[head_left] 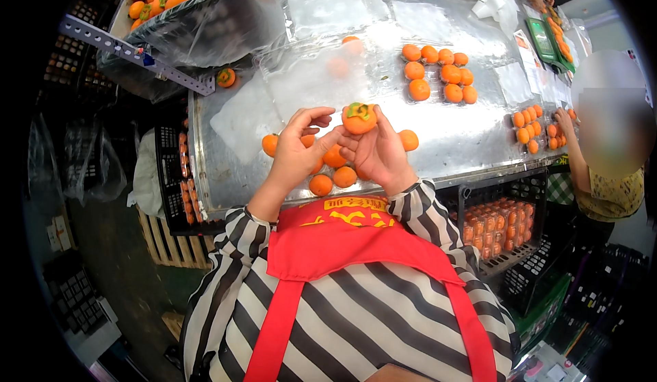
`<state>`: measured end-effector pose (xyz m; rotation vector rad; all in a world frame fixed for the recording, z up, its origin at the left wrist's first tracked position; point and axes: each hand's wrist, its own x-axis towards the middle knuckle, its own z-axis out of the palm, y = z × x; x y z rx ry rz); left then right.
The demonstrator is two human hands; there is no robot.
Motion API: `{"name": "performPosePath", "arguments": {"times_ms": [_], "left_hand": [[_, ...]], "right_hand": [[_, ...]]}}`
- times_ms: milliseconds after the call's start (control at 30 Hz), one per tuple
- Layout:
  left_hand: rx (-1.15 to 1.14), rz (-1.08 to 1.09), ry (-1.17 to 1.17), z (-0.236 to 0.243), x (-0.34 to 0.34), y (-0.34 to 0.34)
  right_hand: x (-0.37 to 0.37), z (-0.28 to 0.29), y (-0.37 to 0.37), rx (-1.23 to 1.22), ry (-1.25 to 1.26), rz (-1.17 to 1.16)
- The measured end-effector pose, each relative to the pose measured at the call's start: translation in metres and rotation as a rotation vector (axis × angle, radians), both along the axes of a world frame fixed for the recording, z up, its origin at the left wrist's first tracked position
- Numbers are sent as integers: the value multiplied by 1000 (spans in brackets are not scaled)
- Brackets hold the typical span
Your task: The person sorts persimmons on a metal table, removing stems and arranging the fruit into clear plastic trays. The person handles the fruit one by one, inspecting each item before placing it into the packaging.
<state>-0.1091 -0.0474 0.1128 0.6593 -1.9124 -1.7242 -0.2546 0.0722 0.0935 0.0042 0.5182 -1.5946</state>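
- The person's right hand (380, 151) grasps a squat, round, orange persimmon with a green leafy calyx (359, 119), fingers under it and thumb along its right side.
- That persimmon appears raised above the shiny silver metal table (472, 125); being squat, it shows no clear long axis, and its calyx faces up toward the head.
- The person's left hand (299, 149) is just left of the persimmon, fingers loosely curled and parted from the thumb, with nothing visibly grasped; whether its thumb touches the fruit cannot be told.
- The key relation: a cluster of smooth, round, orange persimmons (345, 176) lies below the persimmon, on the person's side, partly hidden by both hands.
- A single round orange persimmon (408, 140) sits to the right of the persimmon, nearer the right hand than the left.
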Motion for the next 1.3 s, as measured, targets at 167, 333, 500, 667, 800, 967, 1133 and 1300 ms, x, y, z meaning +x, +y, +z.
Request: {"name": "performPosePath", "arguments": {"times_ms": [167,333,500,667,800,967,1133,1300], "left_hand": [[-32,-31,-128,-4,-7,6],[39,1,-134,-24,9,-9],[149,112,-155,-40,33,-27],[126,144,-187,-48,35,-31],[109,162,-213,-53,39,-32],[118,243,-213,-62,49,-36],[57,264,-159,-51,44,-35],[9,293,-175,-50,47,-31]], "right_hand": [[7,22,-1,128,389,-103],[-41,3,19,190,430,-323],[-125,-1,42,428,949,-601],[-197,-14,16,766,1661,-483],[-216,-39,0,923,2062,-331],[-232,-58,-7,1017,2264,-200],[-223,-47,-18,1093,2368,-69],[-230,-51,-22,1012,2401,78]]}}
